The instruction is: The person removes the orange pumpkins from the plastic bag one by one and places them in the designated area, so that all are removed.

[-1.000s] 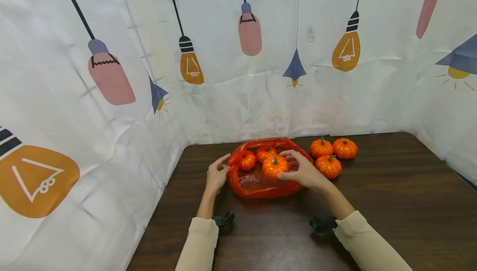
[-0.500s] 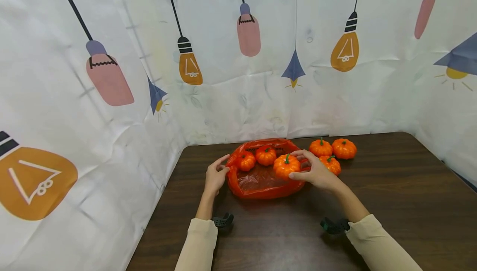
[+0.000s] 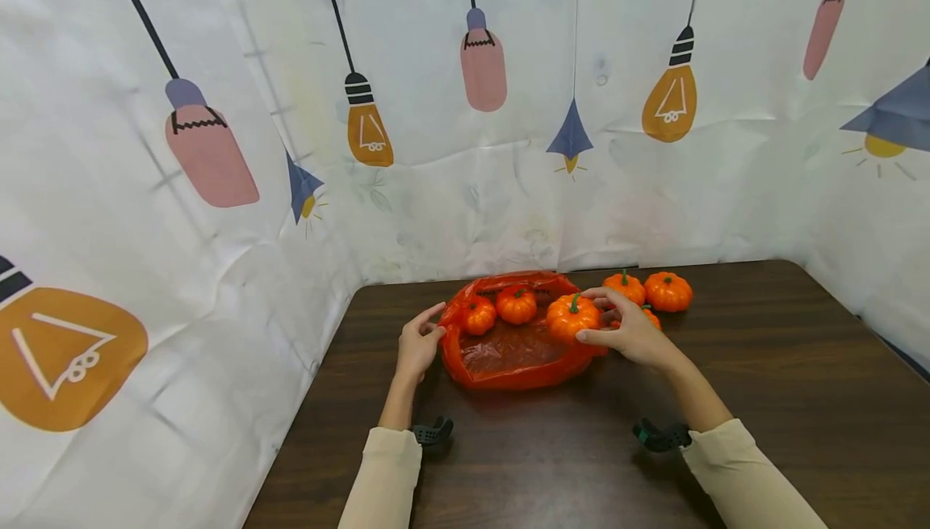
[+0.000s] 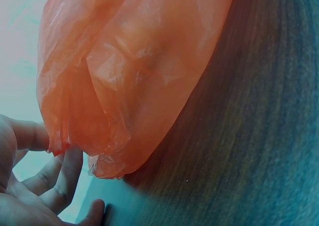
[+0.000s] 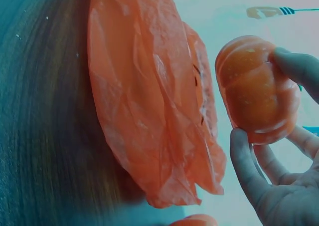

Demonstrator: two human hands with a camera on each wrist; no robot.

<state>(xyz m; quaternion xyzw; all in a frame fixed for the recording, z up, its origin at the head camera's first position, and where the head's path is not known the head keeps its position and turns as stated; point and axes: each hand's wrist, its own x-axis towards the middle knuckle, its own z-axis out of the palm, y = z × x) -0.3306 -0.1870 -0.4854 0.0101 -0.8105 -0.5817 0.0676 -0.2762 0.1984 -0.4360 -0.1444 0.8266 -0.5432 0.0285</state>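
A red plastic bag (image 3: 494,379) lies with its mouth spread wide on the table. Inside it are two small orange pumpkins, one at the left (image 3: 479,316) and one at the back (image 3: 517,305). My left hand (image 3: 417,347) pinches the bag's left rim; the left wrist view shows its fingertips on the gathered plastic (image 4: 104,156). My right hand (image 3: 632,331) holds another small pumpkin (image 3: 573,319) between thumb and fingers, over the bag's right edge. In the right wrist view this pumpkin (image 5: 256,91) is beside the bag's mouth, apart from the plastic.
Behind the right hand, more small pumpkins stand on the brown table (image 3: 785,375): one at the back right (image 3: 668,292), one beside it (image 3: 625,287), and one mostly hidden by the hand (image 3: 653,318). A white printed curtain (image 3: 450,198) hangs close behind the table.
My right hand has carried its pumpkin rightward, from over the middle of the bag to its right edge. My left hand has stayed at the left rim.
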